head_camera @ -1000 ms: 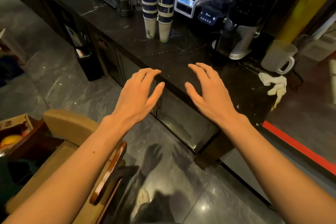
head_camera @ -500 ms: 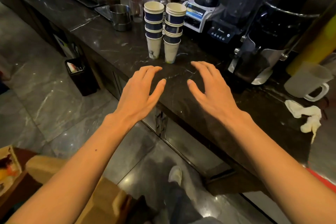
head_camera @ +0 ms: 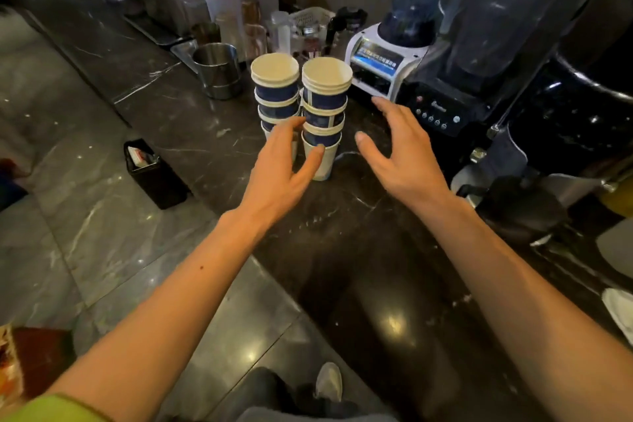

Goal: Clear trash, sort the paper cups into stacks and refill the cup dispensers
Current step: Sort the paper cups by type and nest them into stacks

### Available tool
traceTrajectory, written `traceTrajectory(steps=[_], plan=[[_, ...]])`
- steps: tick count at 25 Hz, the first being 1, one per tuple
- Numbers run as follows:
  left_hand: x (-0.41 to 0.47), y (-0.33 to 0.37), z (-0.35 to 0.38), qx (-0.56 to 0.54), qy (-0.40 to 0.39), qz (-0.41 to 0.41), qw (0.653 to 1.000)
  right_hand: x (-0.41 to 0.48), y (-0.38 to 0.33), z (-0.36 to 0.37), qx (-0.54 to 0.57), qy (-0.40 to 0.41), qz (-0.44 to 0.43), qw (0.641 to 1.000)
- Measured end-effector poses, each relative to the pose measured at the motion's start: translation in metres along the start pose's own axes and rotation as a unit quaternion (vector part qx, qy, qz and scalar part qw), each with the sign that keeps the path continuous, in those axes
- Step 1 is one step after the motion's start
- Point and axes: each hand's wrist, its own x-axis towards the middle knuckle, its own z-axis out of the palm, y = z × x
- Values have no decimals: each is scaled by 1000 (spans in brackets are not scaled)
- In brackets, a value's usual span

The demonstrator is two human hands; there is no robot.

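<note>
The left hand and right hand hovered above the tabletop, fingers spread, gripping nothing; two paper cup stacks stood just beyond the left fingers.

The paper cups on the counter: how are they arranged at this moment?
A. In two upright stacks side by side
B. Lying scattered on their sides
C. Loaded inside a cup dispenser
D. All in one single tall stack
A: the left stack and the right stack stand upright next to each other on the dark counter, between the metal pot and the blender.
</note>
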Motion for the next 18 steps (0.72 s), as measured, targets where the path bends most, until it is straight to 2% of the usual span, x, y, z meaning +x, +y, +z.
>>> traceTrajectory(steps=[3, 5, 9, 12, 16, 18], plan=[[36, -13, 12, -72, 10, -45, 996, 40, 7, 8, 38, 0, 19, 999], [58, -26, 20, -102, 15, -67, 992, 73, 10, 20, 78, -13, 63, 995], [86, -55, 38, -122, 1, -42, 992, 113, 8, 43, 82, -41, 103, 990], [104, -70, 44, -157, -16, -9, 987, 126, 5, 51, 87, -37, 97, 991], [128, -82, 38, -196, -63, -12, 978, 147, 0, 66, 67, -4, 136, 988], [129, -78, 39, -218, -63, -5, 974, 144, 2, 64, 58, -6, 132, 990]])
